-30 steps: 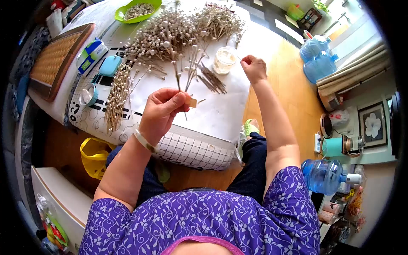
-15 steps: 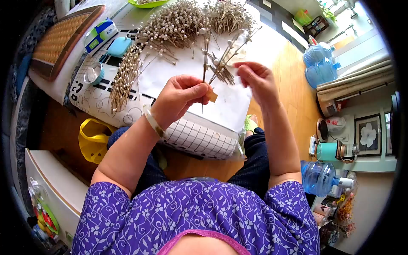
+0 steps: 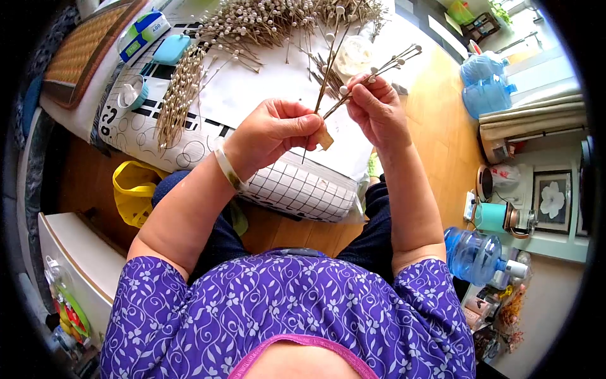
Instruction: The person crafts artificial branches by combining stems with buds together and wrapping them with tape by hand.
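My left hand (image 3: 271,132) pinches the lower ends of thin brown stems (image 3: 327,76) topped with round white buds, above the near part of the table. A small tan strip (image 3: 325,140), perhaps tape, hangs at its fingertips. To the right, my right hand (image 3: 380,114) is closed on a budded twig (image 3: 392,63) that slants up and right; its lower end meets the stems at my left fingers. Behind the hands lies a large heap of budded stems (image 3: 252,25). Just beyond my right hand sits a whitish, round object (image 3: 355,55), its kind unclear.
Left on the table lie a bundle of budded stems (image 3: 180,95), a teal-rimmed cup (image 3: 132,93), a light blue case (image 3: 172,49) and a blue-green box (image 3: 144,35). A yellow bag (image 3: 129,205) stands below. Water jugs (image 3: 486,88) are at right.
My right hand has come down and in, closing on a twig that now leans to the right. The stems in my left hand have tilted and spread. The view has shifted slightly.
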### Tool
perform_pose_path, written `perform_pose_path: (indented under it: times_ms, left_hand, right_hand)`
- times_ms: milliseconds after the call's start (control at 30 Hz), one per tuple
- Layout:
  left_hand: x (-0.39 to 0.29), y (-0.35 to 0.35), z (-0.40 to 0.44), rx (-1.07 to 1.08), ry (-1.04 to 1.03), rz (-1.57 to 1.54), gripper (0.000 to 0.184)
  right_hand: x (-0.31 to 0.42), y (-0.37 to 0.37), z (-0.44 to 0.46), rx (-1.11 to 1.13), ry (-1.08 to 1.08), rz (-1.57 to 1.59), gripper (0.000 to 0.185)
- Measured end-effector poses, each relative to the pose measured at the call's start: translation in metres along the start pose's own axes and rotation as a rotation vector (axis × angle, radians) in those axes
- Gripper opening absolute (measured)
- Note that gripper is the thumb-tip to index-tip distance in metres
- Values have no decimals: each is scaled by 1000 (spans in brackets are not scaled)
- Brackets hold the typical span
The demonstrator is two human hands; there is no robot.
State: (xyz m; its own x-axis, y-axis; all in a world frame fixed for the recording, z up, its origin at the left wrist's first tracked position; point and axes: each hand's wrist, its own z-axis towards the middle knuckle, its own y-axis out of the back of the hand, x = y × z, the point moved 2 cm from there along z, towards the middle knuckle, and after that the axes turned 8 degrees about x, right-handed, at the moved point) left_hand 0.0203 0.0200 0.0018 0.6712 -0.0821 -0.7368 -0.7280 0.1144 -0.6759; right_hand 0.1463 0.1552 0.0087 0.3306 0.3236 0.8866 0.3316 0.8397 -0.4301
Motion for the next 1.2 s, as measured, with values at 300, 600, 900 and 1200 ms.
perform_pose_path:
  times_ms: [300,600,900,1200]
  left_hand:
    - [4,11,5,19,46,111,14]
    - [5,29,10,-223,23,514,17]
    - [1,23,9,-180,81,390,17]
    - [2,27,8,-184,46,482,16]
  right_hand:
    - [1,2,-2,-27,-14,-87,11]
    - [5,19,-8,-27,-81,-122,13]
    - [-18,-2,-4,-51,-161,-157,16]
    - [-29,-8,-1,-119,-165,-192,14]
